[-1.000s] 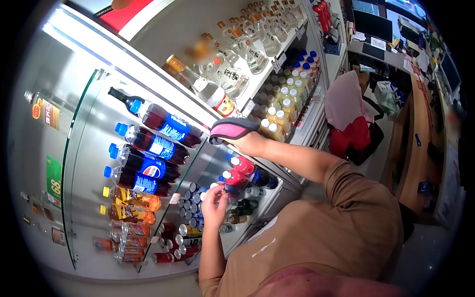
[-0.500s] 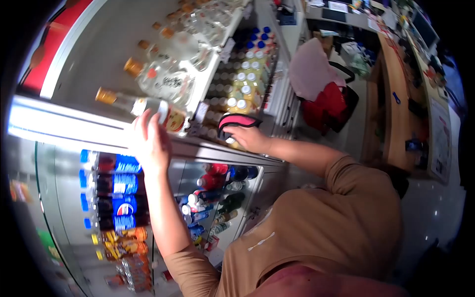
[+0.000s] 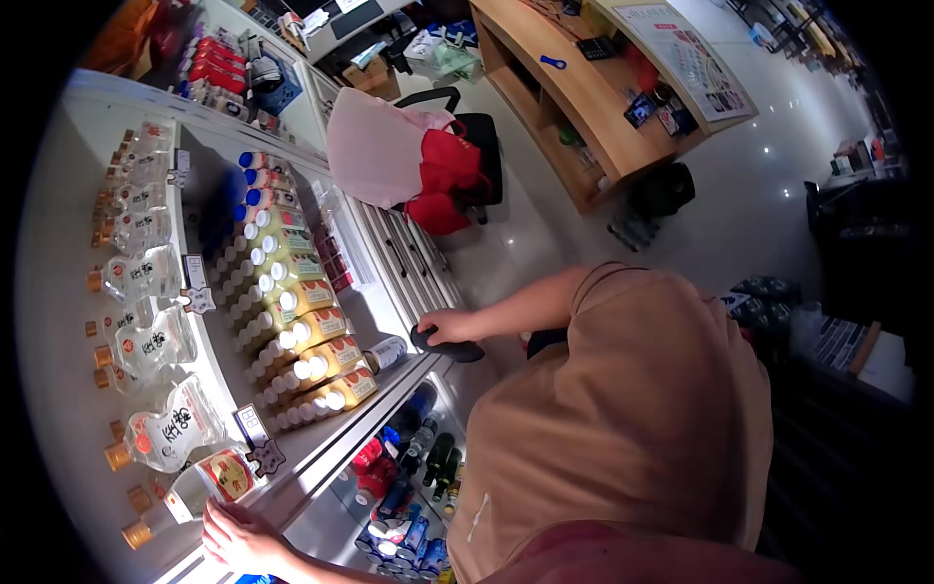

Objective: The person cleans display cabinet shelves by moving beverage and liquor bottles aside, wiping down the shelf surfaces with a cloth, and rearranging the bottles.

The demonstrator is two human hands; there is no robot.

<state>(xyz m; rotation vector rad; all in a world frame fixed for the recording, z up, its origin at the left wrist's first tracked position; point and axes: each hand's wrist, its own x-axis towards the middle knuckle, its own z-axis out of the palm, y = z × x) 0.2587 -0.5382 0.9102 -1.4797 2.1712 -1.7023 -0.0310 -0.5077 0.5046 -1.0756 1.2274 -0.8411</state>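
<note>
At the front of the white shelved cabinet (image 3: 68, 321), a clear glass bottle with gold cap (image 3: 197, 489) looks slippery and fragile, best taken round its body; the left hand (image 3: 241, 540) bends its fingers at it, grip unclear; by the cabinet's drawers (image 3: 397, 243), the right hand (image 3: 447, 326) clasps a flat dark oval pad (image 3: 455, 349), likely light and soft

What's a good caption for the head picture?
Left hand by a clear bottle, right hand holding a dark pad, yellowish bottles nearby.
</note>
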